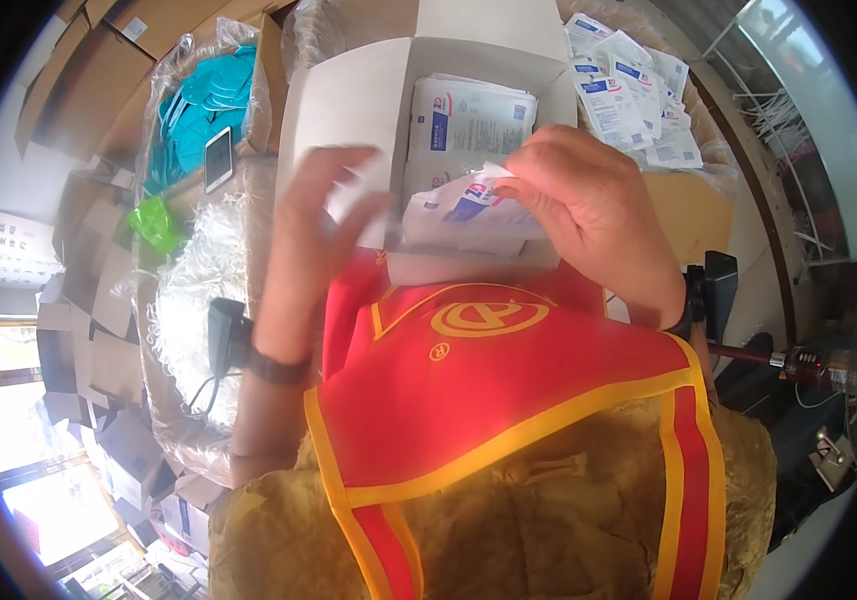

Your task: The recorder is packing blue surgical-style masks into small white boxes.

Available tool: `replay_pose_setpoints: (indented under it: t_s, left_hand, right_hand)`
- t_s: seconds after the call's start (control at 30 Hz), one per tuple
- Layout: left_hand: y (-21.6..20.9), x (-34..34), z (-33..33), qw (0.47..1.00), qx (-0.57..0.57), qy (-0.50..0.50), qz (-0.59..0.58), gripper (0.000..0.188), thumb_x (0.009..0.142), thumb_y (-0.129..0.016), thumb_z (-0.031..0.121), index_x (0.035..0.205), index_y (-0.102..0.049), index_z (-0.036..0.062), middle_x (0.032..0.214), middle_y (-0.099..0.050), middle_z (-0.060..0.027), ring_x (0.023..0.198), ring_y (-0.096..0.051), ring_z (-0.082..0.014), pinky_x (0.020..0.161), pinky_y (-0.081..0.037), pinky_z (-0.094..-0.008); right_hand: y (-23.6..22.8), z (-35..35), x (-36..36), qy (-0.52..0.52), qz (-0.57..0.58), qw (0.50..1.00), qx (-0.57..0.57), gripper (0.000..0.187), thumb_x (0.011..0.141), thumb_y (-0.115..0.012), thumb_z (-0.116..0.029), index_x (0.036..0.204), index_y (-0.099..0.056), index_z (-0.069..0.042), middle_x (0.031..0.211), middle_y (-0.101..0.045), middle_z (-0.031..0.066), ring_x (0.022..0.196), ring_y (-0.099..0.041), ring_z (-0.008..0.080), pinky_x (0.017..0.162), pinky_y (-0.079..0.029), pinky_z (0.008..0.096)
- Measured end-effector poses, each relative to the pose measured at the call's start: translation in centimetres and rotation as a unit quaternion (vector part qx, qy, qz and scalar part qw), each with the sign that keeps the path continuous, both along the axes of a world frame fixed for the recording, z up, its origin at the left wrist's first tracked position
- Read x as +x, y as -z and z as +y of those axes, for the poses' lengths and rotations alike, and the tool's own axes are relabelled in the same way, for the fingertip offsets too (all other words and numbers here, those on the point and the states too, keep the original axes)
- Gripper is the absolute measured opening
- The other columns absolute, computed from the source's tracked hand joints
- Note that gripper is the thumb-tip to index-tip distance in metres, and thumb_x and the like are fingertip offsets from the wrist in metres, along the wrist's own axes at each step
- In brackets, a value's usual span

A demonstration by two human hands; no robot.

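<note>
Centrally, a white box (473, 268) stands open just beyond a red apron (488, 400) with yellow trim, its left flap (348, 125) folded outward. The right hand (588, 195) pinches the upper right corner of a packet (456, 212) between thumb and fingers; this packet (white, with a blue panel) is held tilted over the near part of the box. The left hand (323, 215), blurred, is spread, thumb and fingers apart, to the left of the packet; whether it touches the box cannot be told. Within the box, at the far side, lie stacked packets (478, 118) of similar print. To the far right, loose packets (638, 100) overlap in a heap on clear plastic. To the far left, teal pieces (210, 95) fill a plastic-lined carton, with a phone (218, 160) at their near edge. Nearer, on the left, are a green bag (155, 224) and a mass of white strings (203, 300).
</note>
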State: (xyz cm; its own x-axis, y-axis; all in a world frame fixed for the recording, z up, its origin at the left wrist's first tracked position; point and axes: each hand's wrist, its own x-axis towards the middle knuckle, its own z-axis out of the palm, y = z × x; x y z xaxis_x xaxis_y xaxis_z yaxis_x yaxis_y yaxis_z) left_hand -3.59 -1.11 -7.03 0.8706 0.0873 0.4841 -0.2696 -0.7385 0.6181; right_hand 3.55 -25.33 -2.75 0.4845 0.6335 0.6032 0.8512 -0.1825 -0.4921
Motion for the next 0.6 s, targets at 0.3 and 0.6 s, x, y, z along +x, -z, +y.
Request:
replay_pose_setpoints:
  t_s: [0.3, 0.6]
  left_hand:
    - [-0.9, -2.2, -2.6, 0.897, -0.258, 0.192, 0.303, 0.022, 0.082, -0.064, -0.005, 0.103, -0.065, -0.0013, 0.091, -0.067, -0.0035, 0.086, -0.061, -0.0079, 0.077, -0.049, -0.0226]
    - [-2.3, -2.8, 3.5, 0.901, -0.428, -0.070, 0.002, 0.018, 0.088, -0.062, 0.003, 0.106, -0.065, 0.0013, 0.096, -0.068, -0.0047, 0.084, -0.059, -0.0093, 0.082, -0.045, -0.0235]
  right_hand:
    - [1.8, 1.9, -1.4, -0.030, -0.084, 0.995, -0.039, 0.013, 0.073, -0.064, -0.008, 0.084, -0.056, -0.007, 0.077, -0.054, 0.0078, 0.072, -0.057, 0.0284, 0.061, -0.047, 0.0396]
    - [0.4, -1.5, 3.1, 0.062, 0.071, 0.993, -0.072, 0.011, 0.083, -0.061, -0.010, 0.093, -0.065, -0.007, 0.083, -0.059, 0.0102, 0.077, -0.061, 0.0293, 0.065, -0.049, 0.0355]
